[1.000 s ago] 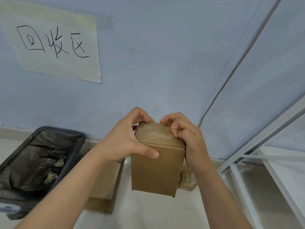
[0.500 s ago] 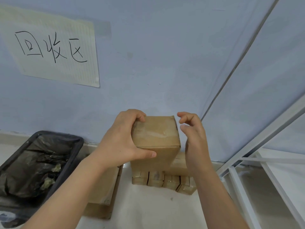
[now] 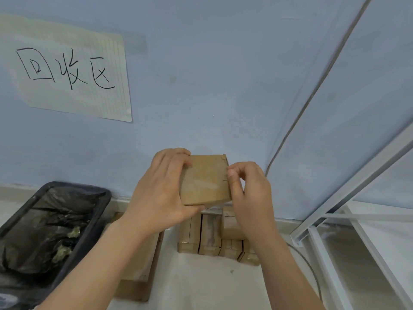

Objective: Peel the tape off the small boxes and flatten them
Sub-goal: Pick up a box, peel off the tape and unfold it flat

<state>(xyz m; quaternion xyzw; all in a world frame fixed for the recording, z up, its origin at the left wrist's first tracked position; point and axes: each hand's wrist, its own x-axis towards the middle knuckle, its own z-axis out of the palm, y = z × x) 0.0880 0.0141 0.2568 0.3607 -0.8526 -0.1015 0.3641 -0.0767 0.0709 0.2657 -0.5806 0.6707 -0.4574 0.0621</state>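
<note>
Above a row of small boxes (image 3: pixel 218 240) on the floor (image 3: pixel 201 285), against the blue wall (image 3: pixel 212 86), a small cardboard box (image 3: pixel 204 180) is held up in both hands. Left hand (image 3: pixel 161 193) grips its left side, fingers curled over the top edge and thumb underneath. Right hand (image 3: pixel 250 193) has curled fingertips pinching at the box's right edge. A black bin (image 3: pixel 98 211) sits to the left.

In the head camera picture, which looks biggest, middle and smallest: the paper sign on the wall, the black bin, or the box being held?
1. Paper sign and black bin: too alike to rank, and the bin is cut off.
2. Held box: smallest, though nearest the camera.
</note>
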